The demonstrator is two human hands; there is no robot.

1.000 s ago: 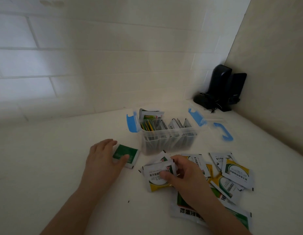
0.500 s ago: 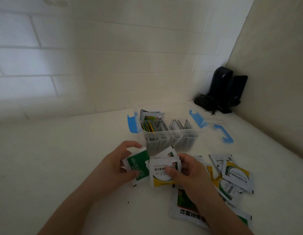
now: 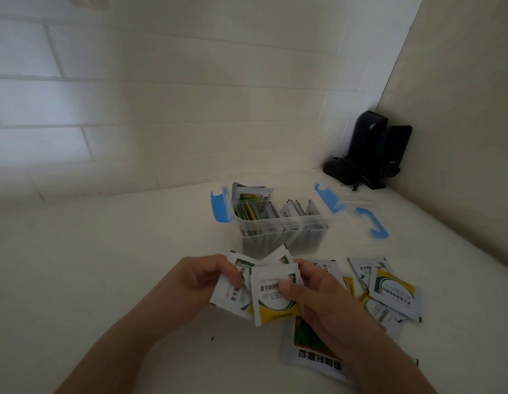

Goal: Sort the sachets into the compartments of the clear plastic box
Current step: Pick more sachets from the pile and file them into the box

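Note:
The clear plastic box (image 3: 284,237) with blue latches stands open in the middle, with sachets upright in its compartments. In front of it my left hand (image 3: 201,282) pinches a white sachet (image 3: 233,294) with green and yellow print. My right hand (image 3: 318,297) pinches a white and yellow sachet (image 3: 272,297), thumb on its face, overlapping the left one. Another sachet corner (image 3: 278,255) shows behind them. Loose sachets (image 3: 392,291) lie on the surface to the right.
A large green and white pouch (image 3: 309,354) lies under my right forearm. The box's clear lid with a blue handle (image 3: 372,223) rests to the right of the box. A black device (image 3: 369,152) stands in the far right corner by the walls.
My left hand picked the sachet off the surface at the left and brought it up beside the one in my right hand. That sachet now shows its white face.

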